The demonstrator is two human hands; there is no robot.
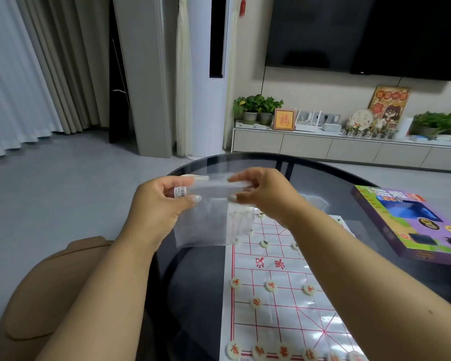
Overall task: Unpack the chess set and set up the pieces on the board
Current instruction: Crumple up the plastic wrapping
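Apparently emptied, the clear plastic bag (214,217) hangs above the board (284,295), its top edge pinched by left hand (164,204) and right hand (261,191), each grip closed on it.

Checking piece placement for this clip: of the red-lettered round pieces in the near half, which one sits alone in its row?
The cream round piece with red lettering, alone between the row of three toward the river and the near-edge row.

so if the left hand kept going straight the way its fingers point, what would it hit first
Probably the right hand. The left hand points its fingers rightward along the top edge of the clear plastic bag that both hands pinch, and the right hand's fingertips face it across a short gap. Depth is hard to judge.
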